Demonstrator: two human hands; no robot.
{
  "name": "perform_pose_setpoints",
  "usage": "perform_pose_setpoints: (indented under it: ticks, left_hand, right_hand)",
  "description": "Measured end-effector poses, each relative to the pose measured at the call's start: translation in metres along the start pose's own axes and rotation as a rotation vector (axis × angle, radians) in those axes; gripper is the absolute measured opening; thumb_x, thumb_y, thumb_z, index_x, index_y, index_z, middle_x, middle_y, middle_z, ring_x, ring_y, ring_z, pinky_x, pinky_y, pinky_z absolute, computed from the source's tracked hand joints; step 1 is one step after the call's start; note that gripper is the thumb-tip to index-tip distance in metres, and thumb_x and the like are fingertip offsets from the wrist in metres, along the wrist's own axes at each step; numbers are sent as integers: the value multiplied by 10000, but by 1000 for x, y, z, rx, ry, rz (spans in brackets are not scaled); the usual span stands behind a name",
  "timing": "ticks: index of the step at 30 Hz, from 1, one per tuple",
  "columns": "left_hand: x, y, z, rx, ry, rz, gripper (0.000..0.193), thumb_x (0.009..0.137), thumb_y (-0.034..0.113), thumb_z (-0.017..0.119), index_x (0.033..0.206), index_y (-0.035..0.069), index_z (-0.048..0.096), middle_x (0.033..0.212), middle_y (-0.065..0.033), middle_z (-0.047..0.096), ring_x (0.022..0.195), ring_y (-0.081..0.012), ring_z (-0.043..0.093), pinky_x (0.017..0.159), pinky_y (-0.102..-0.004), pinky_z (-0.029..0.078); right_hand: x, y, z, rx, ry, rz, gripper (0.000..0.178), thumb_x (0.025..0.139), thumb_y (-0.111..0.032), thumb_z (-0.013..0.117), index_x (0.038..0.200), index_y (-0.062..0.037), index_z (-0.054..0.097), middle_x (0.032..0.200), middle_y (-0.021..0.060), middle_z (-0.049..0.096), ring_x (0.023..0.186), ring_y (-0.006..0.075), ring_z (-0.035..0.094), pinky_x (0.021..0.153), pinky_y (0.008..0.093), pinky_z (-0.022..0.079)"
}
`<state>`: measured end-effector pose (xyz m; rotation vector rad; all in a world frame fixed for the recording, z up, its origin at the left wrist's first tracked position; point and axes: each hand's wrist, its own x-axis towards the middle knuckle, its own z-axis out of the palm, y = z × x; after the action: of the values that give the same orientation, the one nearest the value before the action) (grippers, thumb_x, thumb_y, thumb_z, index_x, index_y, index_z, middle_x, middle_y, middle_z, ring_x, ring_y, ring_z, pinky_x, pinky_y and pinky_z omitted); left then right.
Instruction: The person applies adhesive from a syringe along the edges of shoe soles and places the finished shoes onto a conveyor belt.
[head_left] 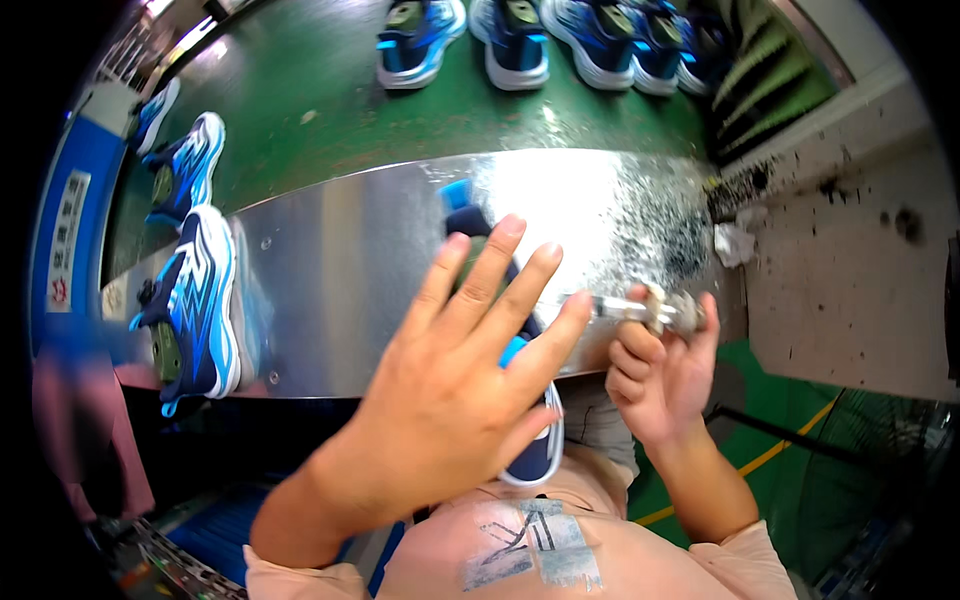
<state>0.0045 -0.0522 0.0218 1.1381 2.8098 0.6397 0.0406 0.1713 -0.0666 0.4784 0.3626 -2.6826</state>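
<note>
In the head view, the left hand is at the middle with its fingers spread apart, palm down, above a dark blue shoe. Whether the palm touches this shoe, I cannot tell, because the hand hides most of it. Its rounded end with smooth white sole shows toward 6 o'clock, and a bright blue tab, a little blurred, toward 12.

The right hand, at 4 o'clock, has its fingers curled and clamped on a syringe; this has a clear, shiny barrel pointing to 9 o'clock.

Below both lies a steel bench, smooth and reflecting at 9 o'clock, with dark speckles toward 2. A crumpled white paper is at 2 o'clock, beside a stained flat panel. A side shoe, with wavy white sole, lies at 9 o'clock. Toward 12, more shoes stand on a glossy green surface.
</note>
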Motion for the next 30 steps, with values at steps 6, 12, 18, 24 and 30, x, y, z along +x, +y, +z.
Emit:
perform_pose_setpoints:
  ticks: [6,12,18,24,30]
  left_hand:
    - [-76,-52,12,59,345,214,263,738,53,660,967,76,533,1032,-162,628,975,-356,633,853,-489,503]
    - [-116,-35,48,191,499,34,190,868,157,577,1017,152,458,1034,-59,611,1003,-260,647,918,-400,488]
    - [-128,-28,65,256,496,2,162,888,180,546,1010,197,439,1059,-10,589,1028,-215,633,961,-383,449]
    - [-137,-25,82,363,555,-33,193,925,241,538,1039,201,387,1074,-1,588,1057,-221,621,989,-396,429]
    - [-134,-23,79,371,505,-72,216,929,222,551,1052,198,375,1121,-34,622,1065,-260,613,973,-410,441]
  right_hand:
    - [71,11,80,-415,-147,488,777,857,-743,313,1197,-62,467,645,-30,318,535,78,245,431,200,192]
    - [56,26,137,-1107,-237,551,954,780,-805,375,1219,41,426,755,31,489,516,52,351,450,198,250]
    - [31,6,135,-988,-73,706,1084,660,-726,646,1349,54,342,1170,119,522,996,152,536,822,262,449]
    - [2,-17,121,-999,-81,636,1098,657,-713,671,1317,103,349,1105,116,535,957,134,540,768,239,443]
    - [-41,-37,87,-935,-109,409,1101,656,-753,637,1271,124,379,1000,115,546,823,114,534,667,224,419]
